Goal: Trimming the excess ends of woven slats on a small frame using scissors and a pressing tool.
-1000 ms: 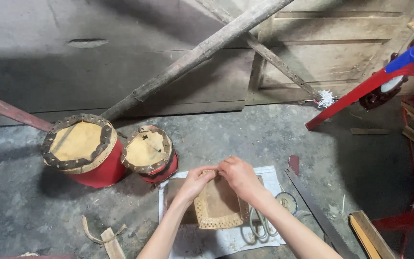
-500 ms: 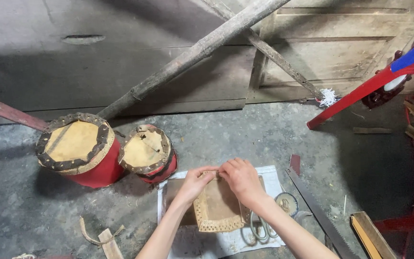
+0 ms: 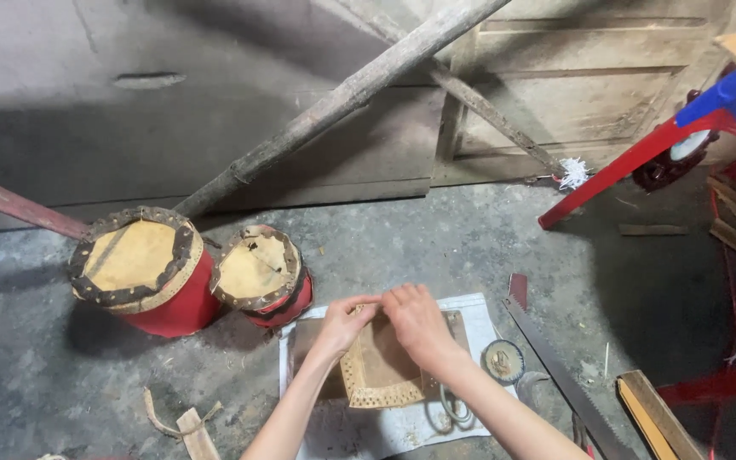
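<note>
Both hands meet over a tan piece of hide with a punched, dotted border, lying on a brown board on a white sheet. My left hand pinches the hide's upper edge at the left. My right hand grips the same edge just beside it, fingers curled. Scissors lie under my right forearm, partly hidden.
Two red drums with hide tops stand at left, a large drum and a small drum. A handsaw and a round tape roll lie at right. A wooden pole leans on the wall. A red frame stands far right.
The view has shifted slightly. Both hands stay together on the hide's upper edge, with little movement.
</note>
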